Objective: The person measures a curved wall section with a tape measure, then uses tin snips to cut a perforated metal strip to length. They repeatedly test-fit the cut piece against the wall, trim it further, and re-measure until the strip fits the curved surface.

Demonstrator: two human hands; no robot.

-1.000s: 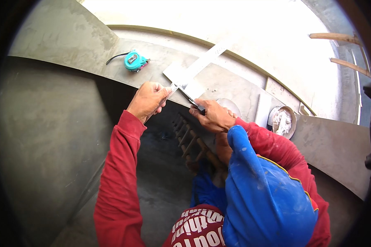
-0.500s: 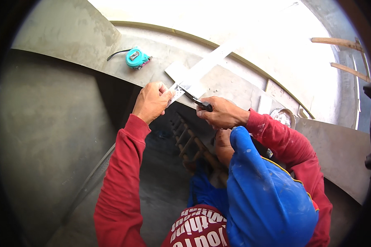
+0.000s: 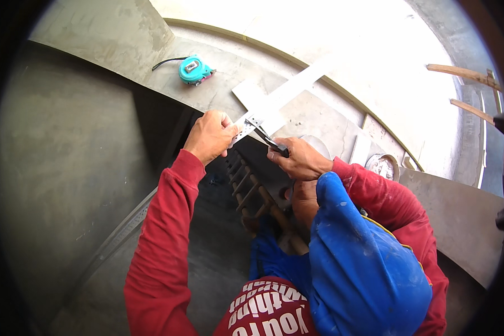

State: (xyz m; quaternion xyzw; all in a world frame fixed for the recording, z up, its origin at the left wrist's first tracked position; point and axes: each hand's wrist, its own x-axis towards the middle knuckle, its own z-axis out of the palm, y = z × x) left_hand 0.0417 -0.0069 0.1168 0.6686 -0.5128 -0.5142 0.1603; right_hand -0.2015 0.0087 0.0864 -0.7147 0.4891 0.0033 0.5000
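From my distant post, I look through one wide, head-worn fisheye facing steeply down, with the left hand (image 3: 210, 137), right hand (image 3: 301, 159) and ledge (image 3: 219, 94) close below.

building site | bare grey wall (image 3: 78, 162) | rough ladder (image 3: 267, 200) | bucket (image 3: 397, 172) of paste

The ledge (image 3: 313, 112) offers bare passage between the tape measure (image 3: 193, 70) and the crossed white strips (image 3: 288, 92), which slant over it as a barrier. Rightward, a bucket (image 3: 383, 166) blocks just beyond the right sleeve (image 3: 395, 199); below, a ladder (image 3: 265, 196) obstructs.
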